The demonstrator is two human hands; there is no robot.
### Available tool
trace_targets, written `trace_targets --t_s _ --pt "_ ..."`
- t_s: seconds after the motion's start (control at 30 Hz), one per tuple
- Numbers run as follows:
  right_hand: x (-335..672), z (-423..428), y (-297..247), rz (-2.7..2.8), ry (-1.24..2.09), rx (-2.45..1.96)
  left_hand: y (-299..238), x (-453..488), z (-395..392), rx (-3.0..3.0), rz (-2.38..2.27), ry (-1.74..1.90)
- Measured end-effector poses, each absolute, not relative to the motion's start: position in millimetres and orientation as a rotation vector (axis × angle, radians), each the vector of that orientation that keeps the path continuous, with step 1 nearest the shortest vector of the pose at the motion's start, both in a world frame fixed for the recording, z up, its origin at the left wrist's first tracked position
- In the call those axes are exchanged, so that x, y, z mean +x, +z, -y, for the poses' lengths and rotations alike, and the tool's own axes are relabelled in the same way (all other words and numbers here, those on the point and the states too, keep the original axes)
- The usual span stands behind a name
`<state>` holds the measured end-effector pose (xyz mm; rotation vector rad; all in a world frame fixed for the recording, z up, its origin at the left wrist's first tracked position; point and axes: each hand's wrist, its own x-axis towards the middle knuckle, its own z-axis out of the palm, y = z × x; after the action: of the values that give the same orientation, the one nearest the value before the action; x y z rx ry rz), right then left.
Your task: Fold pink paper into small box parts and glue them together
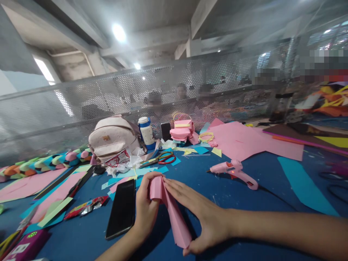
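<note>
1. Pink piece (175, 217), folded from paper, is between both hands over the near part of the desk (225, 201), its long part slanting down to the right; whether its lower end touches the desk I cannot tell
2. Left hand (145, 208): grip pinching the piece's upper end, fingers curled over its top
3. Right hand (202, 210): grip stretched along the piece, fingertips at its upper end, thumb at its lower tip
4. Phone (121, 208) lies face up just beside the left hand
5. Glue gun (233, 170) lies beyond the right hand, nozzle to the left, a red light showing
6. Scissors (165, 158), with red and dark handles, lie among paper scraps
7. Backpack (112, 136) and bottle (146, 134) stand side by side before the mesh screen (108, 96)
</note>
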<state>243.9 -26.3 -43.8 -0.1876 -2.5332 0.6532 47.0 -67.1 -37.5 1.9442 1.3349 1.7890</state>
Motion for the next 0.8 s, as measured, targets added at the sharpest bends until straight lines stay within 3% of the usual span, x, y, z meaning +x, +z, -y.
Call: trace_targets --t_s 0.8 --pt "241.9 26.8 -49.9 2.498 0.652 -0.213 -43.8 44.8 66.6 2.095 -1.255 1.709"
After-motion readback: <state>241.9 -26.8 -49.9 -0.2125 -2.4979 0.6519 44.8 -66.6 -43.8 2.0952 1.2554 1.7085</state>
